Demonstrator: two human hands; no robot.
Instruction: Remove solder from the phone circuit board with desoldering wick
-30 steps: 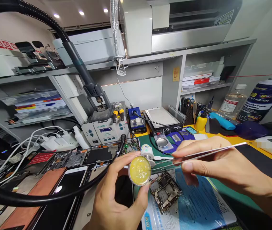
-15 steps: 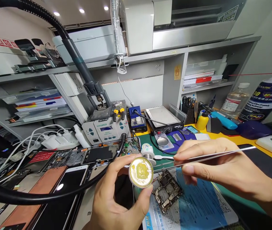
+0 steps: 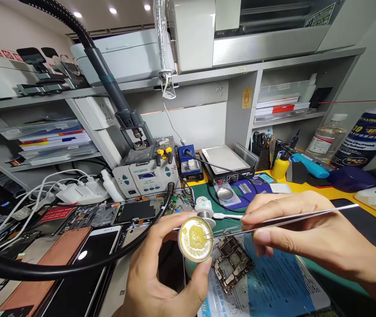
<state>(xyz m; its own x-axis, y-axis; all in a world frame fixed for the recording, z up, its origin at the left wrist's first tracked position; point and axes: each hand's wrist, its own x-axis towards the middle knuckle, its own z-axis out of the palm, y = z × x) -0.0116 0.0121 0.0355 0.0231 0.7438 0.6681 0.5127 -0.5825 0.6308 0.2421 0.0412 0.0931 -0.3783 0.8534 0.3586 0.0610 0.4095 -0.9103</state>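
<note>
My left hand (image 3: 164,268) grips a small round tin (image 3: 195,240), its open face with yellowish paste tilted towards me. In my right hand (image 3: 303,233) I pinch thin metal tweezers (image 3: 302,215) between thumb and fingers. Their fine tips reach left to the right side of the paste; whether they dip into it I cannot tell. Below the tweezers a phone circuit board (image 3: 230,262) lies on a blue and white mat (image 3: 273,277). A spool of solder wire (image 3: 204,213) stands just behind the tin.
A black hose (image 3: 75,270) arcs across the left front over several phones (image 3: 85,259). Behind stand a rework station (image 3: 146,178) and a flat heating plate (image 3: 225,160). A spray can (image 3: 366,134) and a clear bottle (image 3: 328,136) are at the right.
The view has shifted slightly. Both hands keep their grips, and the tweezers' tips stay by the right side of the paste.
</note>
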